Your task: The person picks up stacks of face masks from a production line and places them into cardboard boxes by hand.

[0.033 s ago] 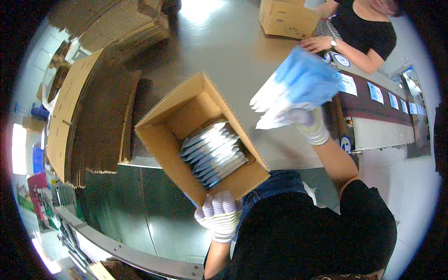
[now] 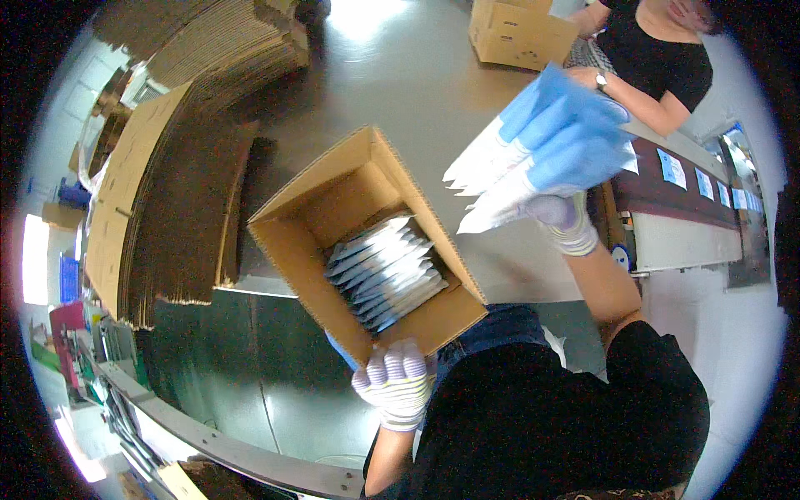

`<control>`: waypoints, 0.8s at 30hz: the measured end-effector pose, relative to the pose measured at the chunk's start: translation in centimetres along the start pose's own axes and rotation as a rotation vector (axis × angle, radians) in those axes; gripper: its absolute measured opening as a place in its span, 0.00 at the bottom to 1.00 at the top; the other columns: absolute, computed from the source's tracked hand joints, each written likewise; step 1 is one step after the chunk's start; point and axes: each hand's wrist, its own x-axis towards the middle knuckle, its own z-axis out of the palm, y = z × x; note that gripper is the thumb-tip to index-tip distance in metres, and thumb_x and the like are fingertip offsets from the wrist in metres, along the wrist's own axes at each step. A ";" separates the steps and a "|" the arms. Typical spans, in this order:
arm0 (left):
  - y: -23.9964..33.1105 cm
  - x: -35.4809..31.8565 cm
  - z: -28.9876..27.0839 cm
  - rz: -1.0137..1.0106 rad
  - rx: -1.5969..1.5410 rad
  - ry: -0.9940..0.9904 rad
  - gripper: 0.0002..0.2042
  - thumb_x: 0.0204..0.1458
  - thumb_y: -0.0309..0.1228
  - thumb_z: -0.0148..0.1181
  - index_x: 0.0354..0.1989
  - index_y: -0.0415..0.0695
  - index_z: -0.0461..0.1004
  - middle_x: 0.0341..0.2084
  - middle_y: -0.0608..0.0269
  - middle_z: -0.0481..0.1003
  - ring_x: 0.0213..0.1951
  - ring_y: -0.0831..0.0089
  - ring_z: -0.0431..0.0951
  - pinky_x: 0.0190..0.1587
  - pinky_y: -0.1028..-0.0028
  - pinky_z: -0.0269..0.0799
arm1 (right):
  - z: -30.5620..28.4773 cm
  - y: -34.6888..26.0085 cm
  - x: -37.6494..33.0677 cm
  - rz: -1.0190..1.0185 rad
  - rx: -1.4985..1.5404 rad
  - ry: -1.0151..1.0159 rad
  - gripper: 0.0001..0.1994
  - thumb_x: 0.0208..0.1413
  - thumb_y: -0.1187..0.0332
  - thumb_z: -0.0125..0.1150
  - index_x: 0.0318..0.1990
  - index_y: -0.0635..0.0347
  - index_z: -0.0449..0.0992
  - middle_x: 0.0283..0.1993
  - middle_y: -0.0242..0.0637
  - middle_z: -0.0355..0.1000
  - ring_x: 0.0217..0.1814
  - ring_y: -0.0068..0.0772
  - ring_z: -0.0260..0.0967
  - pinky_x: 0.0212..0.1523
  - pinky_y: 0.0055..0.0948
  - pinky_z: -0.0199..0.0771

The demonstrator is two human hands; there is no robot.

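Note:
My left hand [image 2: 395,385], in a striped glove, grips the near edge of an open cardboard box [image 2: 285,243], fingers over the rim and the thumb side hidden. The box sits tilted at an angle in front of me. Inside, a row of silvery-white and blue flat packets [image 2: 390,271] stands on edge, with bare cardboard showing at the far end. To the right of the box, my gloved right hand [image 2: 562,218] holds a fanned bundle of blue and white packets [image 2: 542,137] in the air. Its fingers are partly hidden beneath the bundle.
Flattened cardboard boxes [image 2: 158,208] stand stacked at the left, with more [image 2: 225,50] behind. A conveyor belt [image 2: 654,187] at the right carries single packets [image 2: 672,168]. At the far right, a person [image 2: 654,58] in black works beside another cardboard box [image 2: 525,37] on the metal table [image 2: 367,92].
The bundle in my right hand has shifted slightly up and to the right, fanning a little wider. The co-worker's hand has drawn back behind it. My left hand keeps its hold on the box.

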 end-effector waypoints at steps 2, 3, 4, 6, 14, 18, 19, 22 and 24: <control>1.5 1.4 0.0 0.022 -0.061 -0.005 0.14 0.42 0.40 0.54 0.38 0.53 0.70 0.29 0.70 0.69 0.32 0.68 0.68 0.35 0.64 0.57 | 2.4 5.7 1.0 0.155 0.655 0.012 0.23 0.47 0.56 0.60 0.50 0.57 0.70 0.49 0.41 0.71 0.52 0.40 0.69 0.52 0.42 0.68; 1.8 1.3 0.4 0.026 -0.050 -0.004 0.13 0.42 0.40 0.53 0.38 0.52 0.70 0.29 0.70 0.69 0.33 0.68 0.68 0.35 0.64 0.57 | 1.4 8.8 3.6 0.232 0.990 0.028 0.24 0.46 0.56 0.61 0.50 0.58 0.70 0.49 0.42 0.71 0.51 0.40 0.69 0.52 0.42 0.68; 1.9 1.2 0.5 0.027 -0.038 0.002 0.13 0.43 0.40 0.53 0.38 0.52 0.70 0.30 0.70 0.69 0.33 0.68 0.68 0.35 0.64 0.57 | -0.9 12.2 3.5 0.308 1.320 0.048 0.25 0.45 0.56 0.61 0.50 0.59 0.69 0.48 0.43 0.71 0.50 0.40 0.69 0.51 0.42 0.68; 2.0 1.1 0.6 0.029 -0.046 -0.004 0.13 0.43 0.39 0.54 0.38 0.52 0.69 0.30 0.69 0.69 0.32 0.68 0.68 0.35 0.64 0.57 | -1.5 18.4 9.8 0.457 1.988 0.082 0.27 0.42 0.56 0.62 0.50 0.60 0.69 0.47 0.44 0.71 0.48 0.41 0.70 0.49 0.43 0.68; 1.1 2.8 0.6 -0.013 -0.216 -0.051 0.13 0.45 0.40 0.58 0.37 0.51 0.68 0.31 0.69 0.69 0.34 0.68 0.68 0.36 0.65 0.59 | -7.9 15.3 4.5 0.160 2.113 0.279 0.35 0.47 0.36 0.54 0.44 0.65 0.71 0.32 0.40 0.73 0.34 0.38 0.73 0.40 0.37 0.72; 0.4 2.4 0.4 0.145 -0.200 -0.044 0.14 0.44 0.40 0.60 0.37 0.51 0.68 0.32 0.68 0.68 0.37 0.68 0.69 0.37 0.65 0.60 | -13.8 13.8 0.2 0.150 2.076 0.147 0.26 0.47 0.47 0.55 0.45 0.60 0.71 0.28 0.34 0.71 0.30 0.32 0.70 0.28 0.33 0.67; 0.0 2.1 0.3 0.182 -0.275 -0.037 0.14 0.44 0.41 0.60 0.38 0.51 0.68 0.33 0.68 0.69 0.39 0.67 0.69 0.39 0.65 0.60 | -15.1 14.2 -0.2 0.146 2.026 0.084 0.23 0.49 0.51 0.53 0.45 0.60 0.71 0.27 0.33 0.70 0.28 0.31 0.70 0.26 0.33 0.67; -0.7 2.2 -0.1 0.159 -0.411 -0.072 0.21 0.43 0.38 0.62 0.47 0.48 0.68 0.44 0.59 0.71 0.49 0.57 0.68 0.46 0.60 0.62 | -16.3 14.4 0.1 0.198 1.963 0.068 0.18 0.53 0.62 0.46 0.48 0.60 0.70 0.26 0.32 0.70 0.21 0.29 0.68 0.22 0.29 0.68; -1.0 0.5 0.0 0.060 -0.219 -0.063 0.23 0.44 0.36 0.62 0.51 0.47 0.67 0.50 0.54 0.69 0.55 0.51 0.64 0.52 0.57 0.61 | -15.4 13.8 1.5 0.302 1.944 0.076 0.16 0.53 0.63 0.48 0.46 0.61 0.70 0.25 0.35 0.70 0.22 0.31 0.70 0.22 0.29 0.70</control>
